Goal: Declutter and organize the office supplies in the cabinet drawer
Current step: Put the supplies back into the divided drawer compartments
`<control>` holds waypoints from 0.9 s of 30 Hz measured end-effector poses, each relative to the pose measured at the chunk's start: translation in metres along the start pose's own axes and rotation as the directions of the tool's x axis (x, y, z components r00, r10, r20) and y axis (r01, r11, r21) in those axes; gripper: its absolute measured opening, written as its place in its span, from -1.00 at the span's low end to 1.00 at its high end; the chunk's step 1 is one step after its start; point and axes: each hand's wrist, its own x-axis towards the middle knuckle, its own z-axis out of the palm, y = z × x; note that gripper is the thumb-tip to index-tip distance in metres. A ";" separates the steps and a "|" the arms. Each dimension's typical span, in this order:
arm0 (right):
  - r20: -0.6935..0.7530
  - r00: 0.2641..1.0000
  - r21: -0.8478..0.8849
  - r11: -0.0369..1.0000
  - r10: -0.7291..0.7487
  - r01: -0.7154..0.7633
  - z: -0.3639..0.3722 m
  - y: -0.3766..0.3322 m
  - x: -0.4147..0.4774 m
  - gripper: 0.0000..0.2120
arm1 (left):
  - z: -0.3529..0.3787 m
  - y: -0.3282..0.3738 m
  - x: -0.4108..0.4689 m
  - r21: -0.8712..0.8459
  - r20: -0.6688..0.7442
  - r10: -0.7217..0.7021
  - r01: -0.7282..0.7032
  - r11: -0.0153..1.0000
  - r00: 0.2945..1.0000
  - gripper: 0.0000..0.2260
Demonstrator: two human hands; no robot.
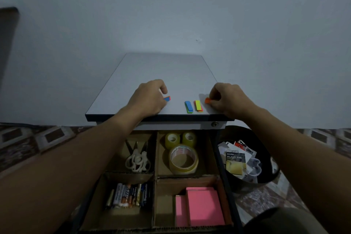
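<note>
**A:** Fig. 1, head view. Start at the fingers: what's the L hand (150, 97) doing?

**B:** L fingers (162, 87) are curled tight, tips pinching the blue-and-red flag stack (167, 98), which lies on the table (152, 70) near its front edge. Most of that stack is hidden under the hand.

**A:** And the R hand (228, 99)?

**B:** R fingers (214, 95) are also curled, narrow, w/ thumb and forefinger pinching the orange flag (207, 100) at the table's right front corner. Whether the flag touches the surface, cannot tell.

**A:** Btwn the hands?

**B:** Two loose stacks lie flat side by side, not touching: the blue-over-green stack (188, 106) and, just right of it, the yellow-over-orange stack (198, 105).

**A:** Below the table?

**B:** The drawer (225, 176) is open, split by cardboard into four compts.
- Far L: white-handled scissors (137, 160).
- Far R: two small tape rolls (172, 139) behind a large tape roll (183, 158).
- Near L: batteries (129, 194), lying in a row.
- Near R: pink sticky-note pads (203, 207).

**A:** Outside the drawer?

**B:** A black bin (273, 175) stands just right of it on the patterned floor, holding torn packaging incl. a card marked "ALKALINE" (235, 159).
</note>
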 end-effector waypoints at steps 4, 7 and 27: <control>-0.074 0.997 0.076 0.997 0.001 0.005 0.005 0.004 -0.005 -0.77 | 0.004 -0.005 -0.005 -0.013 -0.022 0.083 -0.083 0.996 0.996 -0.95; -0.119 0.993 0.085 0.996 -0.020 0.030 0.008 0.006 -0.007 -0.79 | 0.006 -0.011 -0.007 -0.045 -0.055 0.108 -0.111 0.993 0.993 -0.97; -0.200 0.979 0.191 0.982 0.036 0.003 0.017 0.007 -0.015 -0.80 | 0.025 -0.022 -0.020 -0.141 -0.266 0.143 -0.185 0.973 0.953 -0.95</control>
